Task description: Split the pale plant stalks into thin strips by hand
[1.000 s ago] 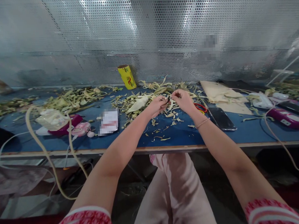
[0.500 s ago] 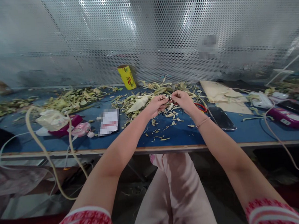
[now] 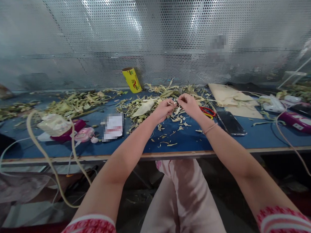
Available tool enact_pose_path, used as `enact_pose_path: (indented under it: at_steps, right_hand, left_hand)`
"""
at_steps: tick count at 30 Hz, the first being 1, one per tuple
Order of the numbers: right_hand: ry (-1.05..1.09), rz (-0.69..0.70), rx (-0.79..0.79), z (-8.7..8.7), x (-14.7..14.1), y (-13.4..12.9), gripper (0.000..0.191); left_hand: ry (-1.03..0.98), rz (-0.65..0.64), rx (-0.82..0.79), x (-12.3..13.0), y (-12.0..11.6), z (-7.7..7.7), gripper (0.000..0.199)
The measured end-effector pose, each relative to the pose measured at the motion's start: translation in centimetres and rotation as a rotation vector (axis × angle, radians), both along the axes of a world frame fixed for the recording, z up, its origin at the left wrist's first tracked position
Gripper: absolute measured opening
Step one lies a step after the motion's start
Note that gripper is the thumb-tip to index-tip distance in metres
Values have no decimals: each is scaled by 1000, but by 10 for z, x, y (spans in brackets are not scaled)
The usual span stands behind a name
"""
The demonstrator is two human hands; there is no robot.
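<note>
My left hand [image 3: 165,109] and my right hand [image 3: 188,103] are close together above a pile of dried, pale green plant pieces [image 3: 145,108] on the blue table [image 3: 136,144]. The fingers of both hands are pinched round something small and partly dark between them, too small to make out. A bracelet circles my right wrist. Small pale scraps [image 3: 180,128] lie on the table below my hands.
A yellow tube [image 3: 132,80] stands tilted behind the pile. Red and yellow rings [image 3: 209,111], a phone [image 3: 231,123] and cardboard [image 3: 225,96] lie right. On the left are a blurred card [image 3: 114,127], a pink object [image 3: 84,134] and a looped tube [image 3: 40,149].
My right hand has shifted slightly to the left, and more of the yellow and red rings shows beside its wrist. My left hand's fingers have moved slightly.
</note>
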State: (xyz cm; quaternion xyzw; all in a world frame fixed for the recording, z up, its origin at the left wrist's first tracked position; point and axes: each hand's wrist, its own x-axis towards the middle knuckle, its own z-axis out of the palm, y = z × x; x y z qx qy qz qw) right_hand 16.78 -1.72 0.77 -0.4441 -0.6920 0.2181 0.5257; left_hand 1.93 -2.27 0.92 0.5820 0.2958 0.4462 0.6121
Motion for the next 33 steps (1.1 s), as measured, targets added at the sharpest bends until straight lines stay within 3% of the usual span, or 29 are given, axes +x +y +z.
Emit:
enact_pose_path:
  at_steps: [3, 9, 16, 24, 33]
  right_hand:
    - [-117, -70, 132, -1, -2, -2, 8]
    - [-191, -67, 196, -2, -3, -6, 8]
    - [-198, -48, 190, -3, -4, -7, 9]
    - [-61, 34, 103, -3, -4, -1, 10]
    - [-65, -21, 105, -2, 0, 3, 8]
  left_hand:
    - [-37, -20, -3, 2, -3, 1, 29]
    - [-74, -81, -19, 4, -2, -1, 29]
    - [-94, -68, -41, 6, -2, -2, 30]
    - [-175, -102, -77, 4, 3, -2, 26]
    - [-74, -122, -99, 3, 0, 1, 18]
